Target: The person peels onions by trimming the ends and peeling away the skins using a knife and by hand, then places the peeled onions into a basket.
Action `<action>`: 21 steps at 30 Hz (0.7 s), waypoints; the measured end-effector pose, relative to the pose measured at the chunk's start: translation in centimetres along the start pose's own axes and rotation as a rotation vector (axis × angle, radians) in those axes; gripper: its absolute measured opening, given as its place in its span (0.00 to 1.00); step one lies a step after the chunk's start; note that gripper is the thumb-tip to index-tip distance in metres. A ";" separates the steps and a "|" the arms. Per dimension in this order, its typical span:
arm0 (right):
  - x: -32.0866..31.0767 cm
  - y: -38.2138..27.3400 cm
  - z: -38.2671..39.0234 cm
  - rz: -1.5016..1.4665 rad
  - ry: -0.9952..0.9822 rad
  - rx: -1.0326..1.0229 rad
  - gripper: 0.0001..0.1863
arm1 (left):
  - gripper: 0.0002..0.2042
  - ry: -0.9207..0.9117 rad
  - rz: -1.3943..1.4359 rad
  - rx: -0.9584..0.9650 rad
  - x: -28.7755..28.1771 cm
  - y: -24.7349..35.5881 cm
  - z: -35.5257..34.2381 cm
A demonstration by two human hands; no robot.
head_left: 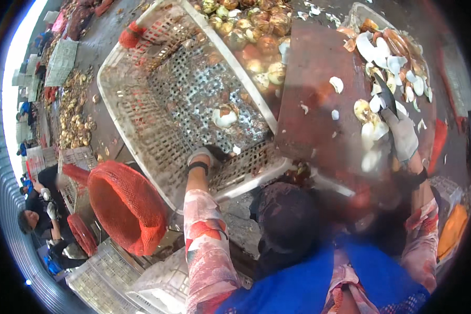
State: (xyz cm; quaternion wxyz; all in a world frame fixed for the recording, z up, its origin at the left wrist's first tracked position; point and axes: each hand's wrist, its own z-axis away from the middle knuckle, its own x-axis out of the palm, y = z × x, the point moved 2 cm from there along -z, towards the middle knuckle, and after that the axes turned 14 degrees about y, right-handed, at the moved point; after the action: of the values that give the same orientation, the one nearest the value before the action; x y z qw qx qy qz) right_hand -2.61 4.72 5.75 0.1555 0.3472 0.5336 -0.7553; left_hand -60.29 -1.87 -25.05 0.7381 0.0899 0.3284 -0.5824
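Blue apron (309, 285) nearest, patterned sleeves rising from the lower edge. Left hand (200, 157), gloved, curled over the near rim of a white slatted crate (141, 112); one peeled onion (225, 117) inside on the crate floor, well apart from the fingers. Right hand (403, 135), gloved, closed around a knife (385, 93), blade over cut onion pieces (374, 128) on a reddish board (311, 89). Red mesh sack (125, 204) gaping open at left. Heap of unpeeled onions (251, 26) beyond the crate.

Red mesh sack (124, 204), heap of onions (248, 26)
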 end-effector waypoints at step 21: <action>-2.0 -0.8 2.0 -0.336 -0.214 -0.032 0.18 | 0.15 0.406 1.388 0.905 -30.4 17.2 35.9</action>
State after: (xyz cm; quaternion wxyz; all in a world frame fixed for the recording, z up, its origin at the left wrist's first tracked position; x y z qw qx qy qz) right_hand -2.38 2.97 8.05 0.0885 0.1684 0.5765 -0.7946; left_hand -34.11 9.24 16.15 0.7477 0.6597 0.0606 -0.0458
